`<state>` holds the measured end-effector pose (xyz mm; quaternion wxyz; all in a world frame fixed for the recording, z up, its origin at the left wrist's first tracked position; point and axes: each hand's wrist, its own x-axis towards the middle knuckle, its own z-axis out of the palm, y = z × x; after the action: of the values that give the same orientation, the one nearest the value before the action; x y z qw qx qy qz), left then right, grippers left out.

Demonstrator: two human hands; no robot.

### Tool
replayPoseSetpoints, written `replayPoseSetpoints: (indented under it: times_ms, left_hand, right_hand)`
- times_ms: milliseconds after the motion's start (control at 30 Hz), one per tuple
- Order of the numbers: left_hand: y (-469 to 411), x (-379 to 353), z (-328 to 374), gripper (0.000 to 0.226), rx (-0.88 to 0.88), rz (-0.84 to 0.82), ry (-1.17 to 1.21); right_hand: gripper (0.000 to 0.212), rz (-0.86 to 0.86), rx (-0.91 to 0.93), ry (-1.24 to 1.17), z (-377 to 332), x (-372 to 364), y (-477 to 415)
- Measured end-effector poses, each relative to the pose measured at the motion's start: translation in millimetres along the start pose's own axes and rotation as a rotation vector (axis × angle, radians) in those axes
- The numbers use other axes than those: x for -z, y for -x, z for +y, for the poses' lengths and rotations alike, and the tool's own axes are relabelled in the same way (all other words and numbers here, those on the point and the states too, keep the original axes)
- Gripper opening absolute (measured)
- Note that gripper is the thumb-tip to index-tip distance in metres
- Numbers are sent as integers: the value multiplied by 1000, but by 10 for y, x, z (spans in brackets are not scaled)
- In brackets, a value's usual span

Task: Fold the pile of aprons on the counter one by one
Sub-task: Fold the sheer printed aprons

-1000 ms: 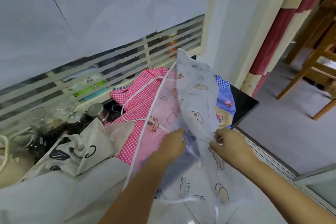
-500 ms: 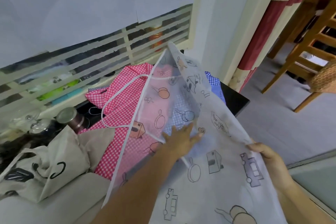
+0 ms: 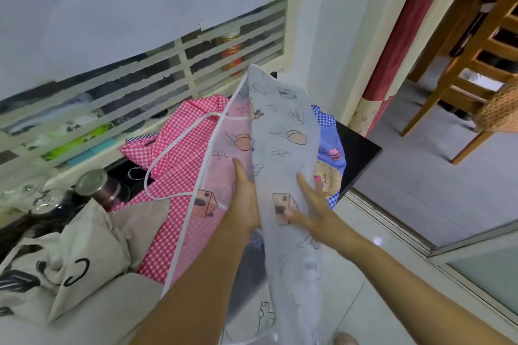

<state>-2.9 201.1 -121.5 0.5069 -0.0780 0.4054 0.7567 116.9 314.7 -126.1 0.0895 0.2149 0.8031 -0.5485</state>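
Note:
A thin, see-through white apron (image 3: 283,131) printed with cartoon pots and houses stands up in front of me, folded lengthwise along a crease. My left hand (image 3: 244,199) lies flat under its left half, fingers straight. My right hand (image 3: 311,210) presses the right half with spread, straight fingers, partly seen through the sheet. Under it lie a pink checked apron (image 3: 179,148) with a white cord loop and a blue checked apron (image 3: 326,154) with a cartoon print.
A beige cloth bag (image 3: 70,249) with black marks lies at the left, with a metal-lidded bottle (image 3: 95,185) and glassware behind it. A slatted window (image 3: 168,75) backs the counter. The black counter corner (image 3: 358,154) juts right; wooden chairs (image 3: 482,64) stand beyond.
The apron's right half has swung up and over toward the left half. My right hand moved in from the right edge to the middle; both hands now lie flat on the sheet.

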Motion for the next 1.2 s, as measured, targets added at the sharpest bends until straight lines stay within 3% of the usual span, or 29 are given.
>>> replayPoseSetpoints:
  times_ms: [133, 233, 333, 400, 433, 500, 600, 667, 767, 833, 900, 933, 1000, 1033, 1100, 1133, 1200]
  left_hand:
    - [96, 24, 16, 93, 27, 60, -103]
    - [132, 46, 32, 72, -8, 44, -129]
    - [44, 7, 24, 29, 8, 35, -313]
    - [1, -62, 43, 26, 64, 143, -474]
    - [-57, -66, 54, 33, 103, 173, -517]
    - [-133, -51, 99, 22, 101, 214, -527]
    - [-214, 58, 179, 19, 86, 277, -444]
    - [-195, 102, 230, 25, 12, 306, -389]
    - [-210, 211, 258, 39, 29, 290, -256]
    - [-240, 262, 228, 50, 97, 247, -160]
    - [-249, 270, 202, 74, 84, 157, -121]
    - [-244, 254, 229, 70, 55, 144, -123]
    - [-221, 225, 344, 29, 5, 188, -255]
    - [-186, 207, 422, 21, 28, 217, -353]
    - [-115, 289, 567, 8, 67, 268, -626]
    - [-79, 354, 623, 3, 16, 325, -789]
    - [7, 539, 698, 16, -181, 476, -1147]
  right_hand:
    - [89, 41, -161, 292, -80, -198, -157]
    - [72, 77, -182, 420, -208, -259, -166]
    - [63, 17, -163, 529, -229, -347, -138]
    - [60, -38, -124, 503, -186, -354, -157]
    - [57, -41, -106, 470, -185, -319, -172]
    - [52, 102, -104, 316, -158, -191, -238]
    - [61, 412, -178, -228, -82, 0, -326]
    - [65, 318, -290, -461, -44, 54, -382]
    - [58, 52, -356, -510, -33, 49, -486]
    - [54, 25, -392, -645, -46, 35, -577]
    - [45, 95, -425, -726, -59, 10, -665]
    - [42, 153, -442, -747, -65, -2, -715]
    - [43, 245, -475, -771, -65, -20, -799]
    - [42, 272, -484, -768, -43, -27, -852]
    - [37, 314, -499, -720, 10, -43, -908]
    - [34, 345, -499, -686, 44, -51, -922]
    - [39, 389, -488, -578, 83, -70, -909]
